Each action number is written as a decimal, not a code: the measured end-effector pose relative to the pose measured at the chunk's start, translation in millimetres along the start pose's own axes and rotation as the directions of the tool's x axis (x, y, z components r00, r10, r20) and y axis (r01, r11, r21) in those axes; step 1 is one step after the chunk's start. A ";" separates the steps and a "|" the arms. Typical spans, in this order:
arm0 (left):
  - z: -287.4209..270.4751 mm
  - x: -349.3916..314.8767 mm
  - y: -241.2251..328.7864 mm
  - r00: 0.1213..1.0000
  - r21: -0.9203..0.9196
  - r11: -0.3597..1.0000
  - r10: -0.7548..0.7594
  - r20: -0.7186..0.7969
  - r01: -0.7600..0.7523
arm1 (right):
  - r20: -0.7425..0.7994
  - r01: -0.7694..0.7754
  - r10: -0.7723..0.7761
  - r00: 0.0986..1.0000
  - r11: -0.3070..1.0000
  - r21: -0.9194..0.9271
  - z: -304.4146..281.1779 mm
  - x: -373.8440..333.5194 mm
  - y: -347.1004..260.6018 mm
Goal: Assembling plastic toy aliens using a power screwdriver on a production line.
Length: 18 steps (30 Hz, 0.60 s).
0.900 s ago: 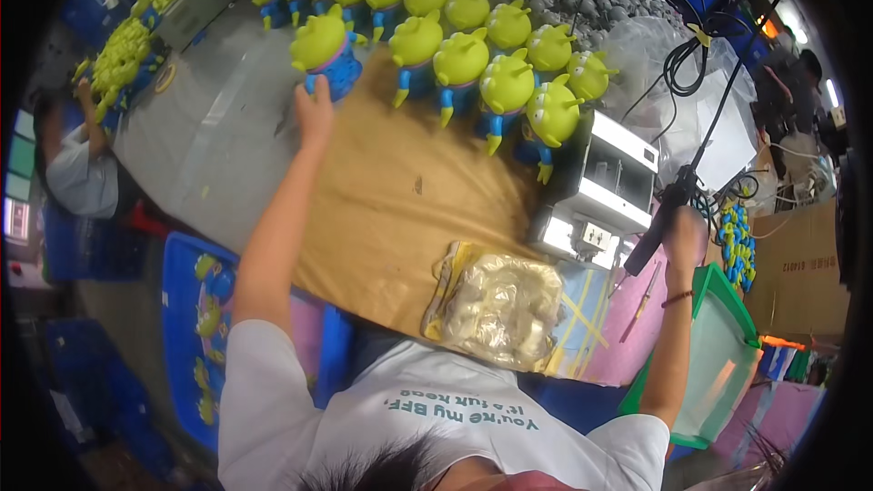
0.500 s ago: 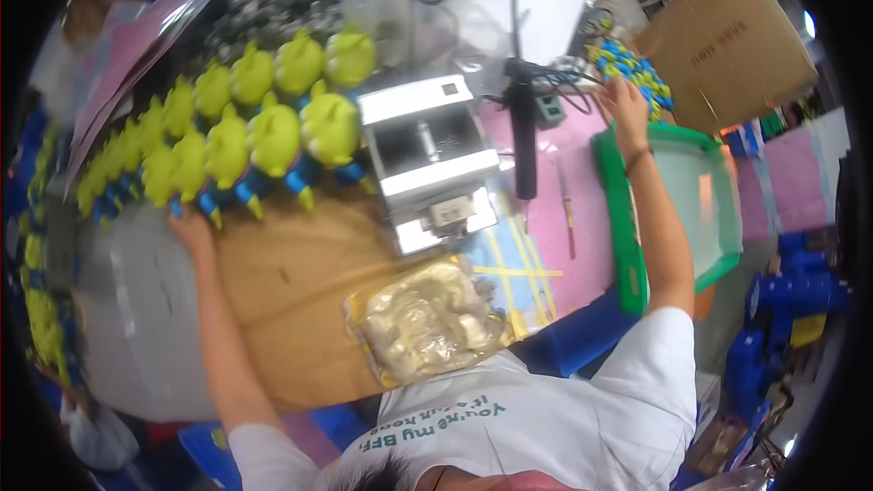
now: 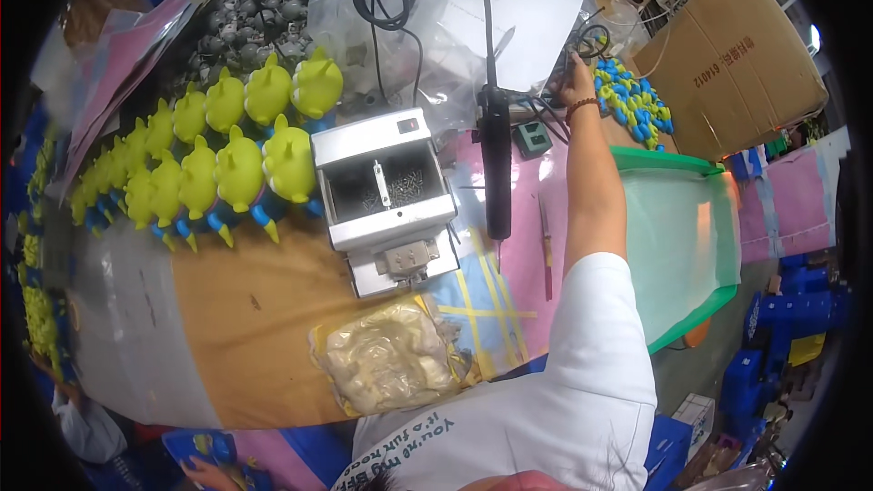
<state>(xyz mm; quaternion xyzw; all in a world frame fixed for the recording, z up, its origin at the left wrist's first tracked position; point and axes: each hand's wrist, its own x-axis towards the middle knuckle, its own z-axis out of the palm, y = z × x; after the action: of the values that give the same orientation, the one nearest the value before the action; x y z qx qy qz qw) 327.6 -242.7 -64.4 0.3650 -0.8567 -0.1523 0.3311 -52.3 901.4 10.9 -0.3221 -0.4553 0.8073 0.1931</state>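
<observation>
My right hand [image 3: 578,86] is sitting by black wires [image 3: 593,40] and blue-green parts [image 3: 635,107], my left hand [image 3: 209,475] by green toys [image 3: 224,448] in a blue bin [image 3: 175,442]. I cannot tell if they're holding anything.

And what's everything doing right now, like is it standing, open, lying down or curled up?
Green-headed alien toys: standing in two rows
Screw feeder: open-topped, small bits inside
Black electric screwdriver: untouched, tip toward the person
Black cable: coiled
Plastic-wrapped cradle: wrinkled, hollowed in the middle
Thin tool: lying down
Small blue-and-green parts: heaped
Right hand: stretched out, grip unclear
Left hand: partly cut off, grip unclear
</observation>
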 end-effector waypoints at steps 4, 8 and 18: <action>-47.7 -22.6 -17.2 0.994 -0.002 0.994 -0.105 -0.005 0.105 | -0.060 0.001 0.000 0.998 1.000 0.022 45.4 -43.5 -10.8; -22.6 -21.4 6.5 0.995 -0.144 0.989 -0.023 0.098 0.037 | -0.078 0.038 -0.037 0.996 0.999 0.020 42.0 -56.7 -29.1; 1.6 -61.4 170.7 0.857 -0.260 0.874 0.468 0.217 -0.411 | 0.068 0.258 -0.617 0.784 0.224 -0.940 2.2 -114.9 -32.0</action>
<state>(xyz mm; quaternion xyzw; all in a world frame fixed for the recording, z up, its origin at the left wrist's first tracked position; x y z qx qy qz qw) 268.5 -80.8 -7.8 0.0982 -0.9345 -0.2081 0.2717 29.3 846.8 78.8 -0.3540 -0.8559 0.2586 0.2744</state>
